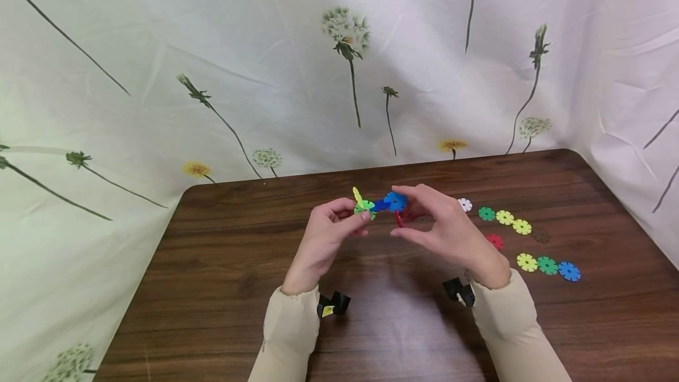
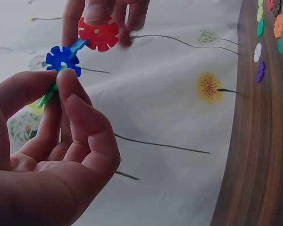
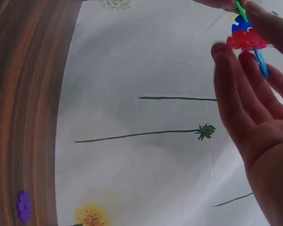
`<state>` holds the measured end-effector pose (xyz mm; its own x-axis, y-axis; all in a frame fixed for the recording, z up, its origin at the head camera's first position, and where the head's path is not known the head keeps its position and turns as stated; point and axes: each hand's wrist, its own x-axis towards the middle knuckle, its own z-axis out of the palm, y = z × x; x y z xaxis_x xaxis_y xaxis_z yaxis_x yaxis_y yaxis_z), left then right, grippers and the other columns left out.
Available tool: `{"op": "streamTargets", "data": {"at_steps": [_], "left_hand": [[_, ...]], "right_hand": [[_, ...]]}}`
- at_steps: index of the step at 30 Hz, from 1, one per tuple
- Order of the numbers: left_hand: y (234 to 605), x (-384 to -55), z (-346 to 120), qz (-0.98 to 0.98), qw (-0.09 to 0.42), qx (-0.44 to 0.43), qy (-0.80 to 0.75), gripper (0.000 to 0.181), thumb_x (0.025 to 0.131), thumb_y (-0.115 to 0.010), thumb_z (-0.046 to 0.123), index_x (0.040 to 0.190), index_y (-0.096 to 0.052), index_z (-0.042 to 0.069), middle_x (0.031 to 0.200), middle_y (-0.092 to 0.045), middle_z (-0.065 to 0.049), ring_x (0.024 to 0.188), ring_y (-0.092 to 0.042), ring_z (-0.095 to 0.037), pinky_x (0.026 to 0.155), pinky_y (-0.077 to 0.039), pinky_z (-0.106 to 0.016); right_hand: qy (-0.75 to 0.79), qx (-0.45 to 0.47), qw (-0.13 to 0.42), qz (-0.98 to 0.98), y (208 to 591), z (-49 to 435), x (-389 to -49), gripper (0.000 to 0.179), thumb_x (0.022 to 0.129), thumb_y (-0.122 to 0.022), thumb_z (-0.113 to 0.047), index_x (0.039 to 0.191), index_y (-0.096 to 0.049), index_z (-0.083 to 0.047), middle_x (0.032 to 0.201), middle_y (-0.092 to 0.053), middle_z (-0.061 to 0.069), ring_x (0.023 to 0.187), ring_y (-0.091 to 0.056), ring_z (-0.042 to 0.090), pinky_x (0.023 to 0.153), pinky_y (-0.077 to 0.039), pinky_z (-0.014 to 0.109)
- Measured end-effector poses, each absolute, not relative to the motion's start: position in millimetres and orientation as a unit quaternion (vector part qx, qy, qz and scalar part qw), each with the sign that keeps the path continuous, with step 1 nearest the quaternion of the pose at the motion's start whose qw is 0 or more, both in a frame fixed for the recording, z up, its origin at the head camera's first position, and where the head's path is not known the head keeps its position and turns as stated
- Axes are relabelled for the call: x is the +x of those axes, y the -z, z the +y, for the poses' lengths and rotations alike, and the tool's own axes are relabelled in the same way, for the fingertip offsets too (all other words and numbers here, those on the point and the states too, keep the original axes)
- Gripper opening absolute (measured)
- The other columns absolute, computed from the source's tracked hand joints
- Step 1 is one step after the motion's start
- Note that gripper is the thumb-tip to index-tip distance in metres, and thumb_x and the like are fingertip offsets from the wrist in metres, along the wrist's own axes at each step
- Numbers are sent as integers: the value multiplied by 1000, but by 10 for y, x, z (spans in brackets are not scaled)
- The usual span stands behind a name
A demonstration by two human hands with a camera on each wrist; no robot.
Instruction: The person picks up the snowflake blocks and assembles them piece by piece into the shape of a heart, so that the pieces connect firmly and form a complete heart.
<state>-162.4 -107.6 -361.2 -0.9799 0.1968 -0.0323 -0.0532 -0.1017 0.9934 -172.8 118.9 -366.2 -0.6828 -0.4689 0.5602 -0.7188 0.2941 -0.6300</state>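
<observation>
Held above the table is a short chain of slotted plastic discs: a yellow disc (image 1: 357,194), a green disc (image 1: 363,210), a dark blue disc (image 2: 63,61), a lighter blue disc (image 1: 395,201) and a red disc (image 2: 100,34). Between thumb and fingertips my left hand (image 1: 326,237) pinches the green disc. My right hand (image 1: 451,223) is at the chain's other end, thumb and fingers spread around the lighter blue and red discs. In the right wrist view its fingers are extended close beside the red disc (image 3: 247,40), the palm partly cut off.
Loose discs lie in rows at the table's right, among them a white disc (image 1: 464,204), a green disc (image 1: 547,265) and a blue disc (image 1: 570,271). A purple disc (image 3: 23,206) shows near the table edge. Behind the wooden table (image 1: 223,264) hangs a dandelion-print cloth (image 1: 297,75).
</observation>
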Motion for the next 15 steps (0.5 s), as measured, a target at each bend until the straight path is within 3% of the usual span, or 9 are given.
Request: {"op": "streamTargets", "data": {"at_steps": [5, 11, 15], "left_hand": [[3622, -1621, -1074, 639, 111, 64, -758, 8, 88, -64, -1, 96, -61, 0, 79, -70, 1, 67, -69, -11, 71, -58, -27], [3620, -1630, -1078, 644, 118, 96, -750, 51, 88, -62, -5, 132, -43, 9, 88, -68, -3, 70, -71, -15, 74, -59, -30], [3621, -1628, -1077, 672, 104, 153, -717, 66, 86, -63, -6, 142, -39, 19, 109, -61, -12, 72, -69, -18, 76, -59, -37]], "right_hand": [[-491, 370, 123, -779, 3670, 1195, -1736, 64, 70, -84, -5, 128, -57, -5, 109, -61, 5, 87, -68, 9, 75, -58, 23], [-497, 370, 106, -778, 3672, 1213, -1733, 65, 71, -83, -7, 130, -57, -6, 107, -63, 4, 88, -67, 8, 79, -58, 26], [-505, 374, 85, -773, 3674, 1222, -1729, 65, 73, -82, -8, 132, -56, -5, 110, -63, 5, 90, -67, 9, 81, -58, 26]]}}
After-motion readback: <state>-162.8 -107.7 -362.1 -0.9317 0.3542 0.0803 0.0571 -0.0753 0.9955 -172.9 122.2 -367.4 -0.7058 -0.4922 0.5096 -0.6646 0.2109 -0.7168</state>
